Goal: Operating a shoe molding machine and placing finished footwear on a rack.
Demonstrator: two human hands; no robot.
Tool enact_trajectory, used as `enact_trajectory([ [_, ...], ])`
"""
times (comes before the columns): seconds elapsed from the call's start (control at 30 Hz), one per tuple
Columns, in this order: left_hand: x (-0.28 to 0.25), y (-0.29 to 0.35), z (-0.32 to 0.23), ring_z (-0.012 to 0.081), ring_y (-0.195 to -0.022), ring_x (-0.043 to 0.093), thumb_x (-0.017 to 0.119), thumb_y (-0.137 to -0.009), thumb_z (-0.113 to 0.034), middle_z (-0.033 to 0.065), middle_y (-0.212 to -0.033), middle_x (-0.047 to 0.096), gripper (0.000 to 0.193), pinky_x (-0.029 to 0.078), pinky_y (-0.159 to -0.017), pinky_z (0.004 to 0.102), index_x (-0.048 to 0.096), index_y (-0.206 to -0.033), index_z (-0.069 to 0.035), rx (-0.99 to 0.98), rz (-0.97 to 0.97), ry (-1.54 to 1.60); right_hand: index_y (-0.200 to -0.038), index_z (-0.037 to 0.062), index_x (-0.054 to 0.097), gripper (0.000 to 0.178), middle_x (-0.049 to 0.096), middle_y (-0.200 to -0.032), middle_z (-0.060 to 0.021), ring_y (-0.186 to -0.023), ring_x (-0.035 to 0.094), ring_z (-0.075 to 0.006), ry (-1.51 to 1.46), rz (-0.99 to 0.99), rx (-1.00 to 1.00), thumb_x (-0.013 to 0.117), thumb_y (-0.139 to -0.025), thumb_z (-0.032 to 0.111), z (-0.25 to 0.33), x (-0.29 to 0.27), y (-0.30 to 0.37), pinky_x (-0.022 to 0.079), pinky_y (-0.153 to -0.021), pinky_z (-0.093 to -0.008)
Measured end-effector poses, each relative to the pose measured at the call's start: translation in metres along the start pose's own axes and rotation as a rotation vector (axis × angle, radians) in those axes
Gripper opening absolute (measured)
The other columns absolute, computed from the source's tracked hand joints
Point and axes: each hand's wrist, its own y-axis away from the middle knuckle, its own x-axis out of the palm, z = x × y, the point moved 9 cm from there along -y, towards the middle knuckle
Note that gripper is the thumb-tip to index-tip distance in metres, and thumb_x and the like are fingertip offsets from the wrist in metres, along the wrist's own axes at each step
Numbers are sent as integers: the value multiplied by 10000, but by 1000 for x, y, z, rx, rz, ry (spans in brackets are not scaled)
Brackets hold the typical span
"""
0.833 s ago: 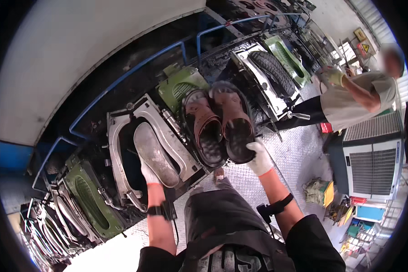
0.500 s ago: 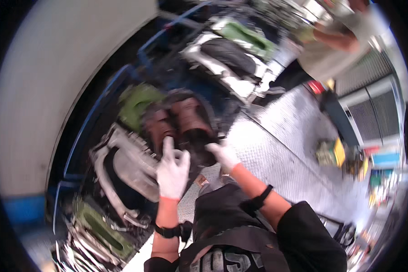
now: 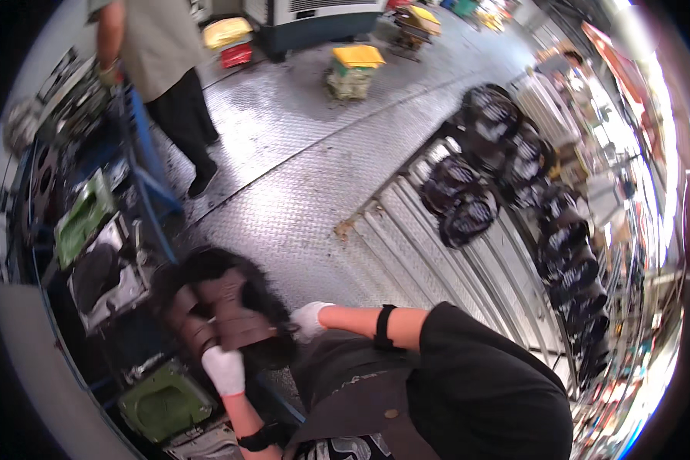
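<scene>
left hand (image 3: 224, 370): white glove, closed round lower edge of the dark brown moulded sole piece (image 3: 222, 314), gripping it.
right hand (image 3: 308, 320): white glove, fingers curled onto right side of the same piece; black band on that forearm.
sole piece: held between both hands in front of the person's chest, brown strap-like parts on top, ragged black rim around it, above the edge of the mould line.
open metal mould (image 3: 109, 274): left of the piece, dark cavity, silver frame, lid open.
green mould (image 3: 163, 400): just below left hand, lower left, lies open.
second green mould (image 3: 83, 217): further up the line, left side.
blue rail (image 3: 147, 172): runs along the mould line beside the floor.
floor (image 3: 299, 153): grey tread-plate metal, centre.
rack (image 3: 437, 253): slatted metal, right of centre, black soles (image 3: 468, 199) piled along it.
other person (image 3: 161, 61): top left, standing at the line, light shirt, dark trousers, hand on machine.
yellow-topped stool (image 3: 356, 69): top centre on floor, well apart from hands.
</scene>
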Motion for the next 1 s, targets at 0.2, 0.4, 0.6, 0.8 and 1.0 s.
enact_trajectory([
  [0.2, 199, 74, -275, 296, -569, 602, 627, -634, -159, 134, -575, 571, 158, 467, -496, 431, 610, -494, -87, 1080, 474, -278, -1105, 104, 668, 414, 664, -1071, -159, -979, 620, -296, -744, -577, 183, 654, -804, 387, -142, 45, 168, 463, -859, -374],
  [0.4, 364, 194, -463, 368, -837, 636, 558, -801, -266, 199, -908, 661, 267, 503, -719, 455, 683, -872, -40, 992, 1106, -37, -1169, 84, 629, 474, 637, -1148, -170, -1081, 597, -310, -604, -627, 336, 611, -821, 405, -189, 138, 273, 455, -903, -388],
  [0.6, 549, 234, -464, 307, -939, 643, 486, -908, -323, 137, -1007, 690, 321, 488, -812, 389, 679, -1019, -91, 609, 1027, 475, -1242, 56, 558, 513, 563, -1272, -179, -1223, 492, -330, -599, -771, 367, 565, -867, 406, -220, 184, 265, 390, -1010, -414],
  [0.8, 412, 222, -476, 337, -800, 660, 533, -798, -173, 185, -799, 656, 209, 506, -718, 480, 679, -884, -49, 847, 934, 286, -1307, 91, 512, 437, 479, -1380, -165, -1301, 415, -324, -323, -740, 149, 492, -923, 297, -266, 254, 244, 334, -1074, -415],
  [1.0, 265, 56, -252, 326, -902, 656, 519, -709, -119, 198, -969, 676, 403, 508, -855, 396, 687, -1071, -60, 392, 623, 354, -1254, -9, 557, 473, 655, -1142, -168, -1122, 596, -240, -515, -451, 287, 644, -853, 226, -208, 74, 180, 443, -963, -332],
])
